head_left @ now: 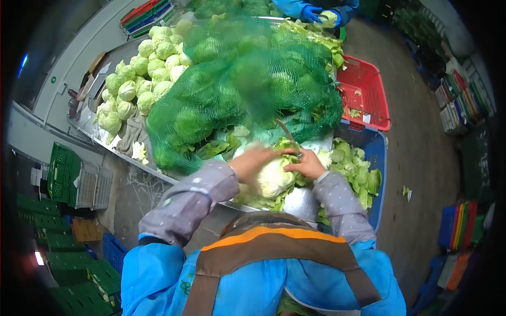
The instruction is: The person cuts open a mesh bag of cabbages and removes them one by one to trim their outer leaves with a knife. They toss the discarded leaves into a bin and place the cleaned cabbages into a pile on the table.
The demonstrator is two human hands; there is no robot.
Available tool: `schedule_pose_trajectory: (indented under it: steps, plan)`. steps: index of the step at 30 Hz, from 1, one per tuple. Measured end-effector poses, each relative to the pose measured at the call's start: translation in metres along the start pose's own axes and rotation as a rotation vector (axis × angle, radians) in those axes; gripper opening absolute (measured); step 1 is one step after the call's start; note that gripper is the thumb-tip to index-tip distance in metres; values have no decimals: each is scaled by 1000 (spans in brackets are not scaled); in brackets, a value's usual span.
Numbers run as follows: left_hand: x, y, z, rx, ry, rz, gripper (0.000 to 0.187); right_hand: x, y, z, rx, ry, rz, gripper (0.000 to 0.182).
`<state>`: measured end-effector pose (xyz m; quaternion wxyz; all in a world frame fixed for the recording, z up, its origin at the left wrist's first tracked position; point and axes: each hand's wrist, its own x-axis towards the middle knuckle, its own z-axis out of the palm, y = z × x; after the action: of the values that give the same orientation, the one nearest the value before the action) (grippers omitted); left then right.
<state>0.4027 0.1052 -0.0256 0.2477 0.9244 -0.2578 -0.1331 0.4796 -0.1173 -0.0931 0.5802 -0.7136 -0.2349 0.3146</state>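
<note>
A pale, partly trimmed cabbage [275,178] rests at the near edge of the metal table, with loose leaves around it. My left hand [256,164], somewhat blurred, lies over its far left side, fingers curled across the top toward the right. My right hand [308,164] is closed round a knife [287,130] whose thin curved blade points up and away. The thumb of that hand touches the cabbage's right side. Its handle is mostly hidden in my fingers. Just beyond both hands, a green net sack [232,97] full of cabbages spreads across the table.
Trimmed cabbages [145,73] are piled at the left beside a grey cloth [134,139]. On the right stand a blue crate [380,174] of leaves and a red crate [383,100]. Across the table, a person's blue-gloved hand [311,13] holds a cabbage. Green crates [64,176] stand lower left.
</note>
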Motion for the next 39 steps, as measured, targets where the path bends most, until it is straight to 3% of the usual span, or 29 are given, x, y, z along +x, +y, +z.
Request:
schedule_pose_trajectory:
  steps: [2, 3, 4, 5, 7, 8, 12, 15, 17, 19, 20, 21, 23, 24, 28, 31, 32, 35, 36, 37, 39]
  plan:
    - [-4, -5, 7, -19, 66, -50, 116, 4, 20, 19, 30, 234, -284, 58]
    - [-9, -6, 12, -49, 113, -101, 118, -7, 26, 23, 37, 240, -284, 58]
    - [-13, 12, 8, -50, 85, -352, 119, -26, 14, 28, -190, 436, -179, 55]
    - [-10, 23, 21, -51, 83, -358, 119, -45, 1, 32, -419, 627, -73, 52]
    - [0, 46, 55, -176, 454, -855, 120, -78, -15, 39, -485, 478, 90, 50]
    - [2, 50, 62, -54, 459, -816, 119, -86, -13, 45, -511, 484, 41, 50]
    - [18, 63, 47, -91, 384, -645, 109, -91, -18, 50, -720, 506, -79, 54]
    - [34, 58, 50, 124, 355, -595, 103, -82, -14, 39, -798, 522, 6, 54]
    - [37, 49, 48, 77, 280, -613, 106, -80, -3, 35, -806, 549, 18, 54]
    - [40, 38, 59, -101, 389, -507, 113, -80, 3, 37, -792, 499, 8, 52]
    - [40, 37, 58, -135, 343, -515, 116, -82, -11, 35, -771, 411, 190, 53]
    - [39, 39, 58, -138, 324, -516, 116, -75, 0, 34, -759, 410, 206, 53]
    - [39, 47, 62, -131, 323, -575, 116, -59, 29, 31, -404, 576, 216, 51]
    - [39, 51, 72, -146, 428, -584, 116, -46, 34, 33, -250, 673, 164, 52]
    - [44, 45, 65, -259, 414, -685, 116, -34, 28, 10, -382, 521, 152, 50]
    - [47, 50, 55, -204, 313, -672, 116, -57, -26, 7, -590, 394, 250, 48]
    - [47, 47, 59, -186, 343, -656, 114, -64, -16, 11, -697, 474, 82, 47]
    - [48, 44, 58, -203, 351, -656, 113, -72, -13, 13, -783, 454, 87, 47]
    - [49, 47, 59, -181, 364, -655, 111, -66, -18, 10, -747, 370, 243, 49]
    - [46, 48, 64, -189, 352, -664, 111, -58, -6, 14, -743, 359, 255, 49]
    - [51, 44, 61, -166, 395, -674, 113, -30, 29, 16, -484, 595, 131, 49]
